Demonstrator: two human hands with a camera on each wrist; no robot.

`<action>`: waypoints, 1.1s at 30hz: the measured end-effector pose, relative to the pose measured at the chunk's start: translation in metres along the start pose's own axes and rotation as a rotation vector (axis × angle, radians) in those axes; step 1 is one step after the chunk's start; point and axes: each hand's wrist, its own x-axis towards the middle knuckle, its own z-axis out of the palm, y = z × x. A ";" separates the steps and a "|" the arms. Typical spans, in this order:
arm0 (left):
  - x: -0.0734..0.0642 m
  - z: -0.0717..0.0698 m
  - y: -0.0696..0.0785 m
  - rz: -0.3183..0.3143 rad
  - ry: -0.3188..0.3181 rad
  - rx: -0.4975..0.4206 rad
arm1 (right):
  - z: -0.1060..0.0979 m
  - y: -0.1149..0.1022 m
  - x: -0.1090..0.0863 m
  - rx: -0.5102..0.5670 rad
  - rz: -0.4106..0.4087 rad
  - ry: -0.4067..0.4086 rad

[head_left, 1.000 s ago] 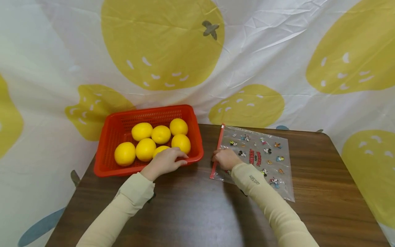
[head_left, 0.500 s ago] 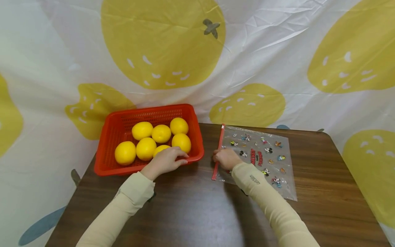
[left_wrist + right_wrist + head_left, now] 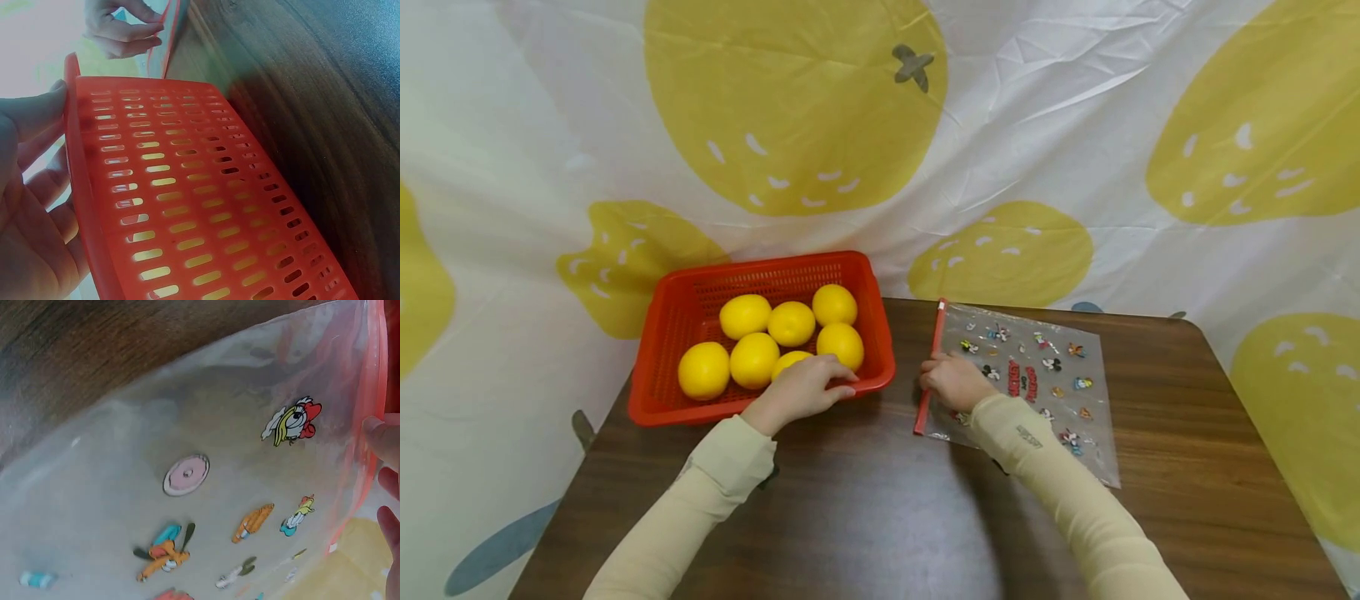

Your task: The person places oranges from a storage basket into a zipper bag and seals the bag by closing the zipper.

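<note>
Basket [image 3: 880, 333], slotted red plastic | left hand [image 3: 801, 390] curled round rim [image 3: 876, 386] | clear film bag [image 3: 1033, 379] | right hand [image 3: 957, 382] pinching zip edge [image 3: 937, 329]

Perhaps a makeshift booth, room type unclear: wood-grain table [image 3: 865, 517] against creased, fruit-print cloth hangings [image 3: 1037, 108].

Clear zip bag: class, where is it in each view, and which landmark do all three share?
Head: the clear zip bag lies right of centre.
Left wrist: a sliver at the top, left of centre.
Right wrist: it fills most of the picture.
Shared landmark: the right hand at its red strip.
</note>
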 end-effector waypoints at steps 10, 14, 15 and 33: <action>0.001 0.000 -0.001 -0.030 -0.014 -0.006 | -0.014 0.002 -0.002 -0.035 -0.017 0.039; 0.001 0.000 -0.001 -0.034 -0.019 -0.007 | -0.019 0.003 -0.004 -0.001 -0.004 0.072; 0.001 0.000 -0.001 -0.034 -0.020 -0.007 | -0.020 0.003 -0.004 0.006 0.000 0.080; 0.002 -0.003 0.002 -0.044 -0.035 -0.008 | -0.049 0.012 -0.015 0.072 -0.003 0.192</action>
